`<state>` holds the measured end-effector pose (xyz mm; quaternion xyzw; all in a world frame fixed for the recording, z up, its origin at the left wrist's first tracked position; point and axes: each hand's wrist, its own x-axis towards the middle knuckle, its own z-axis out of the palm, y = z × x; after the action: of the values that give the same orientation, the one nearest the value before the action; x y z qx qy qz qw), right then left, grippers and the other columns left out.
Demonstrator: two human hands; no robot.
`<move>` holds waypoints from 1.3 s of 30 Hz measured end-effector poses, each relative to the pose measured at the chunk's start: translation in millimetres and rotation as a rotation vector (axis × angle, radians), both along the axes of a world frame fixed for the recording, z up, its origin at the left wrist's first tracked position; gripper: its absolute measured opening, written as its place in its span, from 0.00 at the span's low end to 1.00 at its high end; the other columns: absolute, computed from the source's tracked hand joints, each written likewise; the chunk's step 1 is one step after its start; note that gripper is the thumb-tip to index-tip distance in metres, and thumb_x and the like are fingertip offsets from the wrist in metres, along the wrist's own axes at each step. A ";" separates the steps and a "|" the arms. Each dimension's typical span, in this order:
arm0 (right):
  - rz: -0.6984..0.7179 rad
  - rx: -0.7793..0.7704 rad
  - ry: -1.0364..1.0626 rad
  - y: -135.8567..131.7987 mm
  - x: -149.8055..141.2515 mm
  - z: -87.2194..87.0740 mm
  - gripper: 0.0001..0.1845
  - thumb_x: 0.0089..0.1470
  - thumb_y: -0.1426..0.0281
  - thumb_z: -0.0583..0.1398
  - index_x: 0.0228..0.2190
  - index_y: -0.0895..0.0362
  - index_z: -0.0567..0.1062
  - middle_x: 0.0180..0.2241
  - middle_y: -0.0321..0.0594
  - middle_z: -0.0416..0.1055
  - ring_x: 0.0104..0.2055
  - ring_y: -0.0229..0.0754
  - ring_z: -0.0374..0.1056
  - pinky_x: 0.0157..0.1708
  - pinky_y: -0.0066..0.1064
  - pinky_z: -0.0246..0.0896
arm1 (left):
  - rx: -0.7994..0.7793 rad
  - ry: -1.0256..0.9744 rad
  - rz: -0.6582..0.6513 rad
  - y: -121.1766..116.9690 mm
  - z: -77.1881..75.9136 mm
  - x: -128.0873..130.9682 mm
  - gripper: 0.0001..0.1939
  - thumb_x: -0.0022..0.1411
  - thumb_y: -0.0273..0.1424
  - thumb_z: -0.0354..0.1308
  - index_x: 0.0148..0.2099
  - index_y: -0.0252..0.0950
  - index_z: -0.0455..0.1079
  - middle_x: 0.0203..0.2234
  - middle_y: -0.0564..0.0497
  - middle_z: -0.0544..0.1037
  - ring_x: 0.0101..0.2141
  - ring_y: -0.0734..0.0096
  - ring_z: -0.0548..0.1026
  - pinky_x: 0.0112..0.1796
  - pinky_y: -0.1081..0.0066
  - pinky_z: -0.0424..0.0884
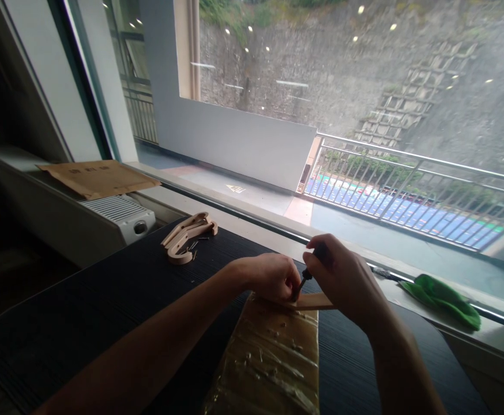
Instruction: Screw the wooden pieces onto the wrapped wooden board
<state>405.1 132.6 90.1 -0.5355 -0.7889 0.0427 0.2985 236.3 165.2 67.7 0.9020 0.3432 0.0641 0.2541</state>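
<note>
Dark tabletop [105, 311] by a window: I watch two hands work over a film-wrapped block [278, 357].
My right hand [342, 276] is closed around a dark-handled screwdriver [320, 253], its tip slanting down to a wooden strip [316, 301] laid across the block's far end; my left hand [275, 276] curls low over the strip beside the tip, hiding its near part, and I cannot tell whether its fingertips pinch anything. Well apart to the left lie curved wooden pieces [183, 233] with loose screws [195, 248] beside them. Beyond, a brown envelope [100, 177] rests on a white vented unit [117, 210], its contents hidden from me. A green cloth [444, 302] sits on the sill [412, 297] at right.
</note>
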 end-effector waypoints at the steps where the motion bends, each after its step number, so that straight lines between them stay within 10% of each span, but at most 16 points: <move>1: 0.031 0.008 0.004 -1.3 -0.9 0.7 0.08 0.53 0.60 0.56 0.34 0.49 0.69 0.21 0.28 0.67 0.22 0.34 0.58 0.22 0.27 0.49 | -0.008 0.003 0.007 -0.3 0.5 0.1 0.10 0.52 0.24 0.57 0.34 0.36 0.79 0.25 0.54 0.77 0.26 0.77 0.69 0.26 0.79 0.60; 39: -0.035 -0.030 0.041 5.9 4.4 -1.8 0.13 0.56 0.57 0.54 0.30 0.53 0.68 0.21 0.33 0.69 0.23 0.37 0.60 0.24 0.29 0.50 | -0.026 -0.034 0.003 1.2 -2.2 -0.2 0.12 0.49 0.20 0.55 0.34 0.35 0.78 0.25 0.53 0.77 0.26 0.76 0.70 0.27 0.79 0.61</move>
<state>409.4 138.5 88.3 -0.5527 -0.7723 0.0602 0.3072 236.1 166.4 65.5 0.8968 0.3411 0.0755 0.2714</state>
